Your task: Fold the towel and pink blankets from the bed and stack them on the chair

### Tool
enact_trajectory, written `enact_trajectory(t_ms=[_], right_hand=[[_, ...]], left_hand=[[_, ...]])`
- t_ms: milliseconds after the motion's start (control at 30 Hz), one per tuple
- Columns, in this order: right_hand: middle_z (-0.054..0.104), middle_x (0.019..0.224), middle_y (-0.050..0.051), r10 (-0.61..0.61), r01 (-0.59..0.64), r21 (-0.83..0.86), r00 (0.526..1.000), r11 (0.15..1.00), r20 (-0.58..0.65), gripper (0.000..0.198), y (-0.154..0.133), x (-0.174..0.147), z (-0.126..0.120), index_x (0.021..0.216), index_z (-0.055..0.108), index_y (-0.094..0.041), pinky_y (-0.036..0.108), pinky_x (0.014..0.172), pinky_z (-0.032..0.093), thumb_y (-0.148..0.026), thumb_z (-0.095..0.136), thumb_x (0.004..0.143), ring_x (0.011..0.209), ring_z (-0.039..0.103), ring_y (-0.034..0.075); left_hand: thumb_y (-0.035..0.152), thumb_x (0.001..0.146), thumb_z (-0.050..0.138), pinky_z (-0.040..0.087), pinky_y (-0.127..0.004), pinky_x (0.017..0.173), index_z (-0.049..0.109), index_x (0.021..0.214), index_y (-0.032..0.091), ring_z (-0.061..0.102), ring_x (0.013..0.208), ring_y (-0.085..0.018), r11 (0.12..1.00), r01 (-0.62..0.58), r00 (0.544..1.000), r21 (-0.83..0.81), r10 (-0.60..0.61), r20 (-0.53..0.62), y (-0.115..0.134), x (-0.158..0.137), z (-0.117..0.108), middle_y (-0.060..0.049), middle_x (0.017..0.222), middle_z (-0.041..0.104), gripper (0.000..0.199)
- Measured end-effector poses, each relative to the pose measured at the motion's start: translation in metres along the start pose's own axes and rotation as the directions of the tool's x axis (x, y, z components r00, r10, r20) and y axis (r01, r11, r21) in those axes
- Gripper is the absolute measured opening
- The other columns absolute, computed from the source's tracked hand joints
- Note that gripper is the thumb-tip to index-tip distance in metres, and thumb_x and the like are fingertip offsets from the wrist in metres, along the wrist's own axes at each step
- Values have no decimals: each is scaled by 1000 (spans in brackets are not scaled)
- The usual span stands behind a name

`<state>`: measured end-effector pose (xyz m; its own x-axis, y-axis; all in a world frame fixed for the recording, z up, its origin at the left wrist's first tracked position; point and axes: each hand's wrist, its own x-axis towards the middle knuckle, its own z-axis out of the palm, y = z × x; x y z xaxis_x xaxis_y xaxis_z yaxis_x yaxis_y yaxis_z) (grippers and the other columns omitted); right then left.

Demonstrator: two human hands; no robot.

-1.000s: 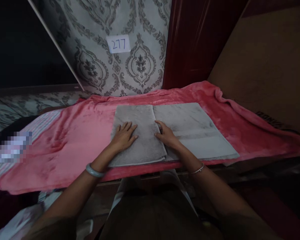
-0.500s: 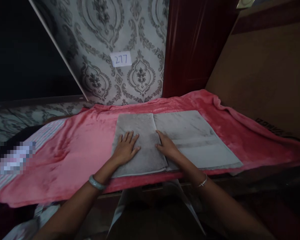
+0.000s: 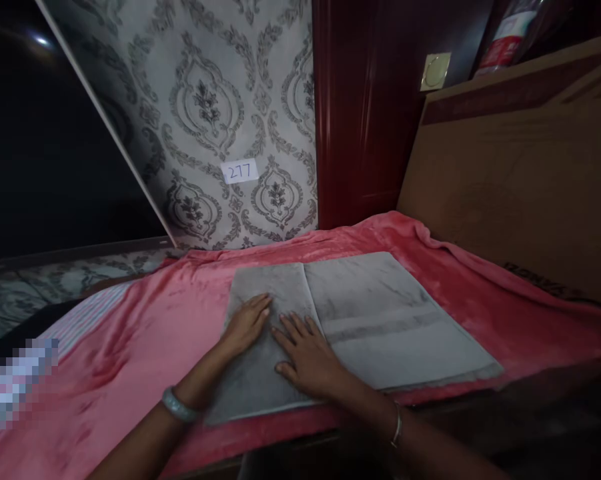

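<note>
A grey plush cloth point(image 3: 380, 313) lies flat with its left part folded over, the fold's edge running near the middle. On that folded part rests my left hand point(image 3: 246, 325), close to its left side, fingers stretched out together. My right hand point(image 3: 305, 357) lies palm down just to the right of it, fingers spread, near the folded edge. Neither hand grips anything. Beneath the grey cloth is a pink plush blanket point(image 3: 160, 340).
A large cardboard box point(image 3: 510, 173) stands at the right, with a bottle point(image 3: 510, 37) behind its top edge. At the left is a dark screen point(image 3: 60, 147). A paper marked 277 point(image 3: 239, 171) sticks to the patterned wall point(image 3: 205, 120). Striped fabric point(image 3: 85, 313) shows at the left.
My right hand has moved left from the fold's edge onto the folded part, its fingers now spread. My left hand still rests there, its fingers closer together. The view has tilted up.
</note>
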<state>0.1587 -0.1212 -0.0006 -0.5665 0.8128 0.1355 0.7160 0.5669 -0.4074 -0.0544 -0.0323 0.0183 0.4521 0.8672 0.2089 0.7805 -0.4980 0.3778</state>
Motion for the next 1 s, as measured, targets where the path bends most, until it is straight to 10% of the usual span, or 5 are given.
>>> enact_trajectory(t_ms=[267, 1000], right_hand=[[9, 167, 11, 25, -27, 62, 999, 998, 25, 71, -1, 1, -4, 159, 29, -26, 55, 123, -2, -55, 48, 97, 155, -2, 28], [25, 164, 3, -79, 80, 151, 997, 985, -8, 60, 8, -40, -6, 157, 33, -32, 49, 126, 10, -56, 40, 102, 154, 12, 23]], left_hand=[[54, 98, 35, 7, -60, 122, 25, 159, 27, 12, 155, -29, 965, -158, 905, 210, 56, 423, 24, 112, 12, -9, 167, 18, 67], [54, 95, 40, 20, -59, 120, 42, 152, 21, 33, 149, -29, 964, -201, 972, 172, 175, 156, -9, 158, 42, -15, 158, 39, 66]])
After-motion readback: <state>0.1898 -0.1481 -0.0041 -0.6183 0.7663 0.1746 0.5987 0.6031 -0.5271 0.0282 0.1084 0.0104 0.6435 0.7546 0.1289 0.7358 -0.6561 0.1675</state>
